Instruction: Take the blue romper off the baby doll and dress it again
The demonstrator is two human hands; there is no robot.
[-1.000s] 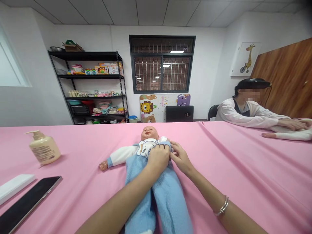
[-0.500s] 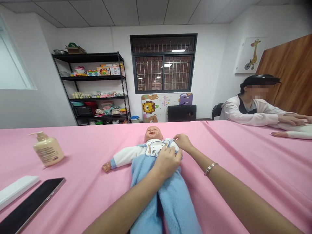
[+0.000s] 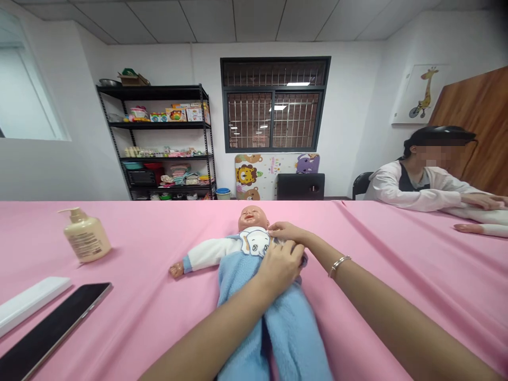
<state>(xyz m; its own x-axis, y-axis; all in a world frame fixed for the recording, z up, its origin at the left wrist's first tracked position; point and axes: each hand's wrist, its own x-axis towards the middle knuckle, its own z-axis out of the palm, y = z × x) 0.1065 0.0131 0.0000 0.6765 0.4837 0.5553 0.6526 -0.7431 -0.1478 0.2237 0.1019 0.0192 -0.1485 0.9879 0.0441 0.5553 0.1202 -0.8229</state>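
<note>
On chest of doll (image 3: 254,246), can't confirm grip by half-curled left hand (image 3: 281,264) or right hand (image 3: 289,232); expect soft, pliable romper (image 3: 238,271), best pinched edgewise.

Counted at the pink surface (image 3: 151,312): two hands, one left hand (image 3: 280,265) and one right hand (image 3: 289,233); one whole doll (image 3: 238,272), plus one partly visible doll (image 3: 494,229); one pump bottle (image 3: 88,239); one phone (image 3: 59,327); one white case (image 3: 35,302); one other person (image 3: 418,185). Farther back: one rack (image 3: 154,92), one window (image 3: 274,119), one chair (image 3: 361,184), one giraffe picture (image 3: 424,95), one bucket (image 3: 223,194).
</note>
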